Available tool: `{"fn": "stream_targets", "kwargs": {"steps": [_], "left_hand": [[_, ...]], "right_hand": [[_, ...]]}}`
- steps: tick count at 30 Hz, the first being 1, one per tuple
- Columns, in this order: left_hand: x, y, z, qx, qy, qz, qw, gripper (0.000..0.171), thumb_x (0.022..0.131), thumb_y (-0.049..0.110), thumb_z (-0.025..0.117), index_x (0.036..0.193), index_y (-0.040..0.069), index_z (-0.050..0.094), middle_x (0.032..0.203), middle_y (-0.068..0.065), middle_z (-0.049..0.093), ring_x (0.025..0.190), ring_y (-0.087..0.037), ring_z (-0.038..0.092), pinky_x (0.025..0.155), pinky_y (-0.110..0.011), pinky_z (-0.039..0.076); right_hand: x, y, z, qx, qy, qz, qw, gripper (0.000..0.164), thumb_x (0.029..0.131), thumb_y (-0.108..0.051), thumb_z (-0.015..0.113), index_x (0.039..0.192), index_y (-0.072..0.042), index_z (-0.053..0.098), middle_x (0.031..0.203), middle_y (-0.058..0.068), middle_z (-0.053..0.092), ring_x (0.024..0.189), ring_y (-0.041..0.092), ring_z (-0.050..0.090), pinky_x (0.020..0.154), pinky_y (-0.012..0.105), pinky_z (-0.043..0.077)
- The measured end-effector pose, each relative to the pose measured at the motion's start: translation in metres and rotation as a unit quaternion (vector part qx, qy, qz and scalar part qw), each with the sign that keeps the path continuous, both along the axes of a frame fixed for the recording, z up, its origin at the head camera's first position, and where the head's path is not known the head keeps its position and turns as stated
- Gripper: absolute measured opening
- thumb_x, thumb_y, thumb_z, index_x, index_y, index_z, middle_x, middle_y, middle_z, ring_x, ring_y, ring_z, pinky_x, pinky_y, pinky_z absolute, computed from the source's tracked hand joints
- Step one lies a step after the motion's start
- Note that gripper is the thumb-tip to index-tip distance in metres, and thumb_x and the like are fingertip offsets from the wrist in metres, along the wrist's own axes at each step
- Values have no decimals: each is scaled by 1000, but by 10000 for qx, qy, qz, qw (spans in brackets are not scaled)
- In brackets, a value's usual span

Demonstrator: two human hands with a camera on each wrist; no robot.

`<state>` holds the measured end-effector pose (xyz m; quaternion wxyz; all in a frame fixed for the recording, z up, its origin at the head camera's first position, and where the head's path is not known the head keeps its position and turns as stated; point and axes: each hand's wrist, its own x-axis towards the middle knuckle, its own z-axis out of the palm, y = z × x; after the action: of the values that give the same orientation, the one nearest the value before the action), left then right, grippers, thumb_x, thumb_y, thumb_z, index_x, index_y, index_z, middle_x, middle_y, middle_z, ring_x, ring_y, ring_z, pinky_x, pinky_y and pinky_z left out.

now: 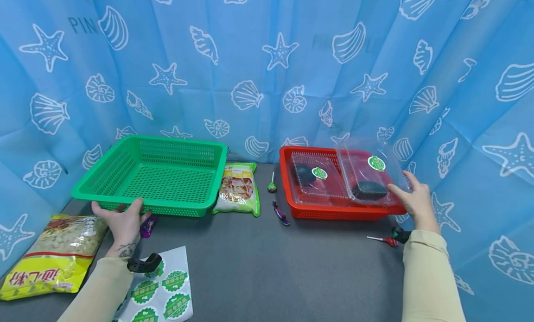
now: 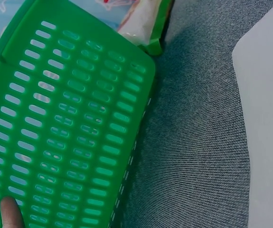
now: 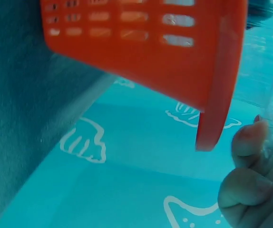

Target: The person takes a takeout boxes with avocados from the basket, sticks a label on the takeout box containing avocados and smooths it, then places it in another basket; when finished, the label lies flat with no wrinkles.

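Against the near wall of the green plastic basket, my left hand touches with spread fingers. The left wrist view shows one fingertip on that slotted wall. My right hand holds the right edge of a clear plastic food box, pinched between thumb and fingers. This box has a round green sticker, stands tilted over the right half of the red basket, and contains a dark oval object. Another clear box with a dark rounded object lies inside the basket's left half.
A yellow pasta bag lies at left, beside a sheet of green stickers. A green-edged food packet leans near the green basket. Lollipops and purple-wrapped candies lie about the grey table. A patterned blue curtain hangs behind.
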<state>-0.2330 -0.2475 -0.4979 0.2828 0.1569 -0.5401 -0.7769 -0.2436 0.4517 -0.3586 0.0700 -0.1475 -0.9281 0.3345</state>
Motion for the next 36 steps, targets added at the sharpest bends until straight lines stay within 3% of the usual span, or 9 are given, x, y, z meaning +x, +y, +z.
{"fn": "stream_targets", "kwargs": {"steps": [10,21,27,30,32,34,36], "left_hand": [[-2,1,-4,-48,70,-50,10000,103,69,22,73,123,55,-9,119,-10,25,100,-27,49,65,-44,49],[-2,5,5,23,-45,-54,10000,103,70,20,72,123,55,-9,118,-8,26,101,-26,49,65,-44,49],[-4,0,0,39,-117,-26,9999,103,70,21,72,122,56,-10,119,-9,24,102,-27,48,66,-45,48],[-5,-3,-3,-66,-245,10,9997,103,69,24,73,121,56,-10,120,-10,23,102,-26,48,65,-45,49],[1,-3,3,-117,-472,119,9987,102,67,28,74,122,54,-8,117,-7,24,96,-23,49,63,-41,50],[11,2,19,-329,-675,454,9961,98,69,30,73,126,47,-5,112,-2,23,87,-16,48,64,-29,52],[24,12,46,-778,-642,946,9904,90,73,27,69,131,36,1,105,1,22,80,-9,39,70,-16,43]], "right_hand": [[2,-3,10,423,-718,187,9963,92,72,-66,47,140,-23,3,126,34,11,103,51,23,60,55,42],[-1,3,7,599,-927,415,9930,90,74,-66,44,140,-23,1,126,34,11,103,50,24,59,56,41],[-4,2,6,470,-845,457,9943,90,75,-64,44,140,-21,0,126,33,15,106,49,23,64,57,41],[-1,0,7,264,-665,331,9969,91,76,-65,43,140,-19,-4,131,34,12,111,50,21,71,62,37],[1,-2,8,125,-333,82,9993,89,78,-64,40,140,-18,-3,133,33,12,114,50,21,77,64,33],[3,-3,8,-58,270,-253,9993,83,81,-59,40,141,-16,2,134,31,16,115,48,24,82,62,31],[5,-6,10,-191,1029,-671,9922,72,85,-51,40,141,-16,12,132,26,25,114,44,31,85,58,32]]}}
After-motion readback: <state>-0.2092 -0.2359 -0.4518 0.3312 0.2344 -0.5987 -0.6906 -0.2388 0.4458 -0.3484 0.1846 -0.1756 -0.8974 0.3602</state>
